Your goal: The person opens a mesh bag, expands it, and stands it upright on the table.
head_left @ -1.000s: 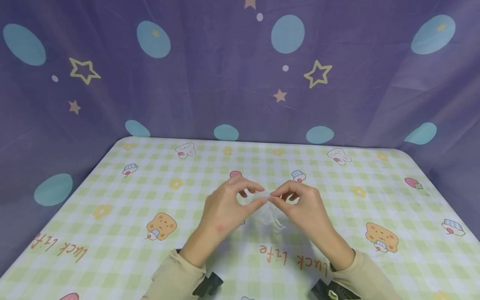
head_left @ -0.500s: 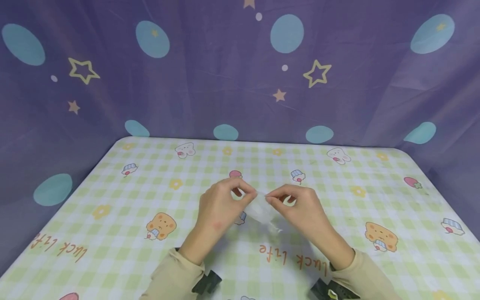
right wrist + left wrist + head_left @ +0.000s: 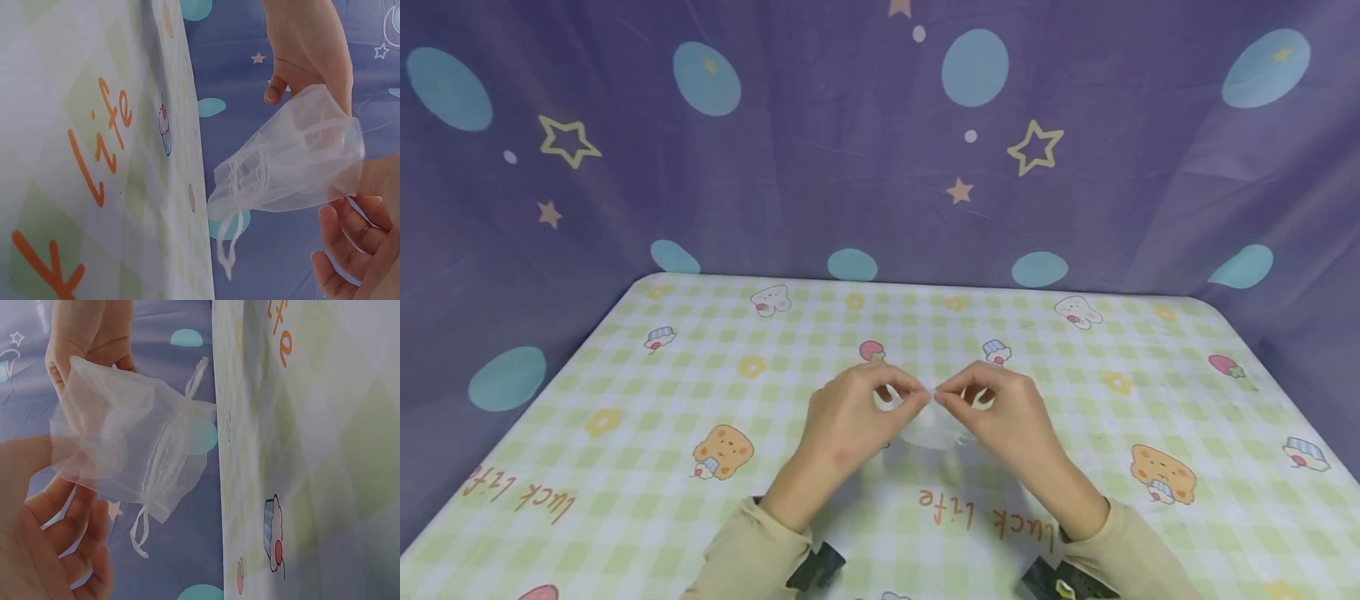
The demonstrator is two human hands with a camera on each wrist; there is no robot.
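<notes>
A sheer white organza drawstring pouch [image 3: 125, 437] hangs between my two hands, above the table. My left hand [image 3: 852, 412] pinches its upper edge between thumb and index finger. Close beside it, my right hand [image 3: 1009, 408] pinches the same edge, the fingertips of both hands almost meeting. In the right wrist view the pouch [image 3: 294, 156] hangs with its gathered drawstring end lowest, and a loop of white cord [image 3: 231, 247] dangles from it. Cord loops stick out on both sides of the gather in the left wrist view. I see no contents through the thin mesh.
A green-and-white checked tablecloth [image 3: 647, 500] with cartoon prints and orange lettering covers the table. Behind it hangs a purple curtain [image 3: 820, 167] with stars and blue ovals. Dark wrist straps [image 3: 816, 567] show below the beige sleeves [image 3: 752, 550].
My left hand moved slightly left, parting from the right hand, then came back beside it. The pouch swung and spread between them; its hanging end now shows less below the hands.
</notes>
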